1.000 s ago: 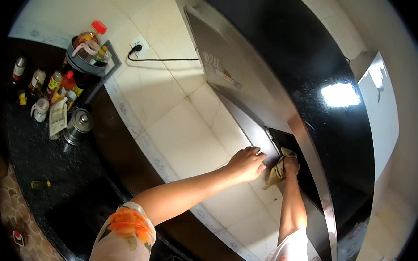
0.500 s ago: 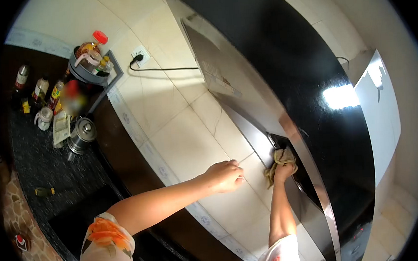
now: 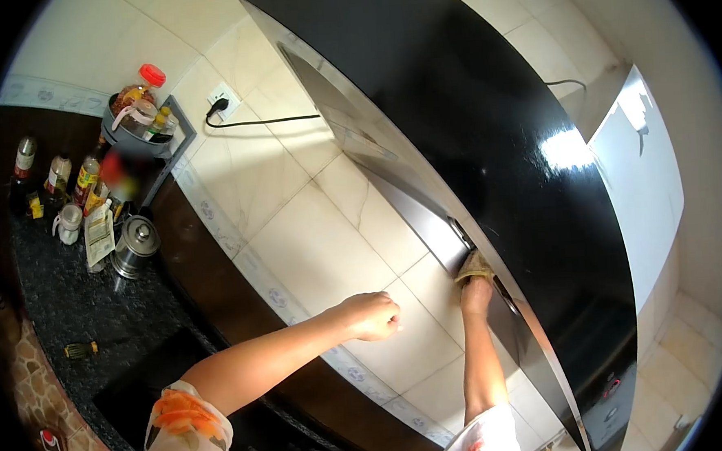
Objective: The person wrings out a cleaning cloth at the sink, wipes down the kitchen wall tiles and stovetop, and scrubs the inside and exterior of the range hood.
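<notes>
My right hand (image 3: 475, 295) reaches up under the black range hood (image 3: 486, 121). It grips a tan cleaning cloth (image 3: 472, 265), pressed into the hood's underside; the fingers are partly hidden by the cloth and the hood's edge. My left hand (image 3: 372, 316) hangs in the air in front of the tiled wall (image 3: 321, 244), touching nothing. Its fingers are curled into a loose fist, and nothing shows in it.
On the dark counter (image 3: 46, 283) at left stand several bottles (image 3: 87, 179), a steel pot (image 3: 137, 244) and a small brush-like object (image 3: 81, 350). A grey wall rack (image 3: 132, 139) holds jars. A black plug (image 3: 220, 105) and cord run to the hood.
My right hand has pushed the cloth deeper under the hood's edge, so less of the cloth shows. My left fist has shifted slightly left and down. The view has turned a little.
</notes>
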`<state>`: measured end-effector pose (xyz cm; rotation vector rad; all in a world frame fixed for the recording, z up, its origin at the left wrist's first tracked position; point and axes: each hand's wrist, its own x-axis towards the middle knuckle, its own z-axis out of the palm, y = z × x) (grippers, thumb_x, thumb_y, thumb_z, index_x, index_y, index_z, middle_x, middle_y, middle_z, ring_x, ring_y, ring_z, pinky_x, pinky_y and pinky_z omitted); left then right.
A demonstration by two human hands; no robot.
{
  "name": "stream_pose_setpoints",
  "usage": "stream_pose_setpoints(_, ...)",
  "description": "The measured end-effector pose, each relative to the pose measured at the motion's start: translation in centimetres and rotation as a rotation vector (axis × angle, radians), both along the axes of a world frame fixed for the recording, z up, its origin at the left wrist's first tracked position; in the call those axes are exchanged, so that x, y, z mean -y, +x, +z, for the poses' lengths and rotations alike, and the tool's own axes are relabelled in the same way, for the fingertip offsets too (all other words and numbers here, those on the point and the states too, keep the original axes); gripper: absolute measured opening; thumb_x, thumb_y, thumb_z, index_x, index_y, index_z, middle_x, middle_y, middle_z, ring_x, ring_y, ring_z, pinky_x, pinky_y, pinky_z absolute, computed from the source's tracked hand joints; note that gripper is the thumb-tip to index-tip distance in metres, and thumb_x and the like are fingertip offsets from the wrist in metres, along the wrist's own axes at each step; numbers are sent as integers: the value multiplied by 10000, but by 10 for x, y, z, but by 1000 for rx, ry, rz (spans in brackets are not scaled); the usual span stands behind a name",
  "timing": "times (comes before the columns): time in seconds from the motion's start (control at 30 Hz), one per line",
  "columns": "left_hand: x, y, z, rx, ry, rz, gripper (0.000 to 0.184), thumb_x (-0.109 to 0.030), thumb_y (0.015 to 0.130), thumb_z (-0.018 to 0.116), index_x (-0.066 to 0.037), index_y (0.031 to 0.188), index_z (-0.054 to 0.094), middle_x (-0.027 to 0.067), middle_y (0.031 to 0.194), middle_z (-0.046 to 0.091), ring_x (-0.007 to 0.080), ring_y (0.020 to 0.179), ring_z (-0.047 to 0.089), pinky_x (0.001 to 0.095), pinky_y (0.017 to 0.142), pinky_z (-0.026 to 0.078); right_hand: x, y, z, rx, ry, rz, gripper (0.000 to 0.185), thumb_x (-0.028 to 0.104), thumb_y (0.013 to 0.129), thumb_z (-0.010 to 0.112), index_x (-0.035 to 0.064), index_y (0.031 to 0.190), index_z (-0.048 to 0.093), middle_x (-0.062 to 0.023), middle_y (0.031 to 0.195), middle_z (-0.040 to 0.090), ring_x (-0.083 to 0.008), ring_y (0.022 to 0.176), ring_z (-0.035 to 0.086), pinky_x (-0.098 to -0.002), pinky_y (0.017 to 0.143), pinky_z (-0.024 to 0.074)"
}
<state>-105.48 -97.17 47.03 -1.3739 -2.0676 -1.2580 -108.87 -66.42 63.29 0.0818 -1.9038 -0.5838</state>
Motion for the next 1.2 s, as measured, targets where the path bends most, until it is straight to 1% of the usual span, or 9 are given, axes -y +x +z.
stream_pose_setpoints(0.17,9,9,-6,88,-133,-31,296,-320,854,538,-56,933,646,120,1038,609,278,1004,564,373,865,452,39,-54,8,202,-270,1,201,51,740,570,-4,917,646,-210,935,631,-365,852,601,-427,771,476)
stream_pose_setpoints(0.23,-7,5,-13,58,-111,-88,288,-309,843,549,-43,892,650,117,967,637,277,943,590,377,820,470,66,-54,2,-67,142,98,214,78,797,525,13,973,628,-219,978,619,-376,889,588,-430,784,467)
stream_pose_setpoints(0.33,-6,17,-9,151,-198,-170,290,-308,840,551,-45,912,652,120,990,639,277,951,592,374,820,471,18,-23,1,43,66,200,271,91,868,466,18,1097,591,-226,1091,582,-365,1025,542,-407,891,424)
stream_pose_setpoints(0.43,-6,17,-17,112,-211,-203,296,-310,838,551,-49,934,654,123,999,642,278,946,599,372,815,473,-36,15,-12,-108,124,-112,295,94,881,450,15,1139,570,-224,1148,558,-356,1077,513,-390,929,399)
stream_pose_setpoints(0.6,19,16,-35,127,-270,-129,292,-321,824,568,-62,920,661,118,960,651,269,908,609,372,783,477,-64,51,-17,-72,-166,-121,311,72,894,406,10,1163,550,-192,1204,541,-310,1089,515,-381,918,410)
stream_pose_setpoints(0.63,22,14,-33,173,-357,-159,321,-333,848,560,-65,1004,646,144,1010,637,287,973,591,370,842,462,-89,23,-12,-26,-549,425,304,86,892,419,11,1153,554,-184,1207,541,-307,1076,520,-389,904,416)
stream_pose_setpoints(0.73,2,8,-35,201,-438,-202,329,-344,847,565,-68,1006,648,142,1009,638,287,978,589,365,843,461,-32,-7,-13,-27,-304,79,282,92,888,431,-3,1119,560,-191,1161,555,-312,1048,530,-384,883,419)
stream_pose_setpoints(0.97,-10,25,-47,122,-453,-357,404,-392,861,538,-74,1100,608,126,1073,624,283,1026,569,358,866,451,-27,2,-7,-66,-129,65,246,107,877,459,-36,1039,575,-208,1053,587,-323,983,553,-373,834,428)
stream_pose_setpoints(1.2,60,19,-80,262,-541,-138,415,-385,845,564,-52,1087,617,146,1064,624,282,1004,581,354,843,461,-95,72,-30,-236,-491,57,235,121,866,487,-68,959,590,-225,946,619,-334,917,577,-362,785,436)
